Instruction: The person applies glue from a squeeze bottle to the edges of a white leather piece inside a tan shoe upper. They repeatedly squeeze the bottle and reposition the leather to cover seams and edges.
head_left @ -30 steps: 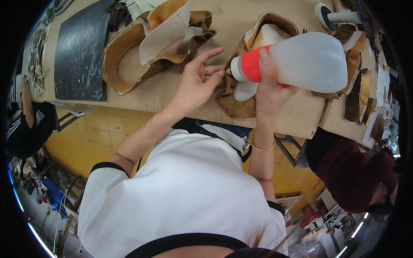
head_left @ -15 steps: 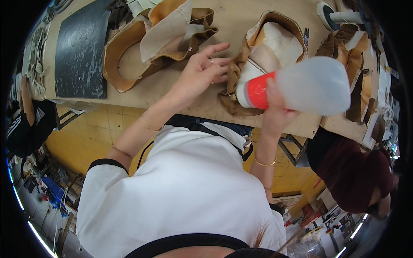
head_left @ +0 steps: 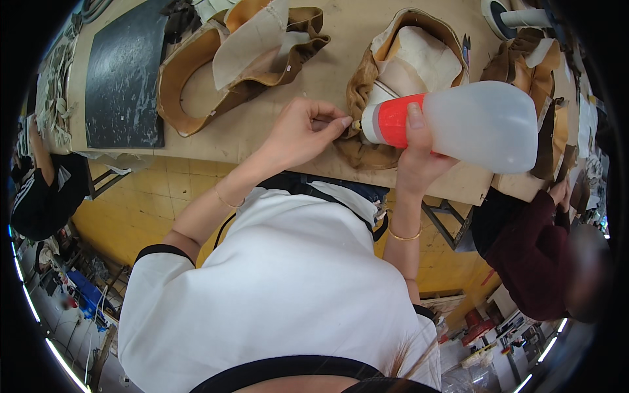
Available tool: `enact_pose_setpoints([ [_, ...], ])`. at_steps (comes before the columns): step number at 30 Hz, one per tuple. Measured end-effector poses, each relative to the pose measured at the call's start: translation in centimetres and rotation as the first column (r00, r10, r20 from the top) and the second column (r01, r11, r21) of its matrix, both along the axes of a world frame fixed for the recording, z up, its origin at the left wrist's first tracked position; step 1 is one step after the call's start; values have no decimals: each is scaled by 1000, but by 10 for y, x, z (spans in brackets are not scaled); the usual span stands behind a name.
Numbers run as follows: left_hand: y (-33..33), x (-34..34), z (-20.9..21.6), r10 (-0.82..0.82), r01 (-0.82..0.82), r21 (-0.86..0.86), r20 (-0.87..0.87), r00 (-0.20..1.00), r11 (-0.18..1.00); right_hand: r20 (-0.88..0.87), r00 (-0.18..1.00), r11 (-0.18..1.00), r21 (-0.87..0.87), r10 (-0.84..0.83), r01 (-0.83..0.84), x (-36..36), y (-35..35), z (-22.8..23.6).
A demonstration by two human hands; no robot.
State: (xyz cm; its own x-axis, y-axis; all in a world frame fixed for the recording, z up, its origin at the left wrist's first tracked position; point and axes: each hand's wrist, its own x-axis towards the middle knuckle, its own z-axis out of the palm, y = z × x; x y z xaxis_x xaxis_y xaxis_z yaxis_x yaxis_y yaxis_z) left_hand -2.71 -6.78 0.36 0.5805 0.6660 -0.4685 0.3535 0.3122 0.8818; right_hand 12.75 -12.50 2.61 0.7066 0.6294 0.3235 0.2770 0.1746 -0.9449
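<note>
In the head view, the right hand, at two o'clock, is wrapped around a translucent white plastic bottle with a red band, its neck pointing to nine o'clock. The left hand, at twelve, has thumb and forefinger bunched beside the bottle's tip; I cannot tell whether they grip anything. A brown leather shell with cream lining lies at one o'clock.

The bottle appears to be smooth, translucent plastic with a soft shine; its red band is smooth also. The brown gathered piece looks like soft leather, wrinkled and rather matt. The black board has a slightly glossy, scuffed surface. The tabletop looks matt, the bracelet is shiny metal, and the white shirt is matt cloth.
</note>
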Motion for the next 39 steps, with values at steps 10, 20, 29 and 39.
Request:
enact_pose_setpoints([
  [10, 1, 5, -13, 93, -60, -163, 200, 975, 985, -9, 1000, 999, -36, -4, 4, -6, -9, -4],
  [20, 5, 6, -11, 71, -39, -175, 179, 981, 984, 70, 994, 997, -3, 80, -79, -10, -9, -9],
  [29, 7, 7, -13, 89, -48, -234, 169, 982, 971, 84, 991, 994, -49, 106, -102, -10, -17, -11],
  [39, 3, 2, -8, 96, -30, -326, 187, 978, 945, 163, 977, 989, -66, 138, -129, -10, -21, 6],
])
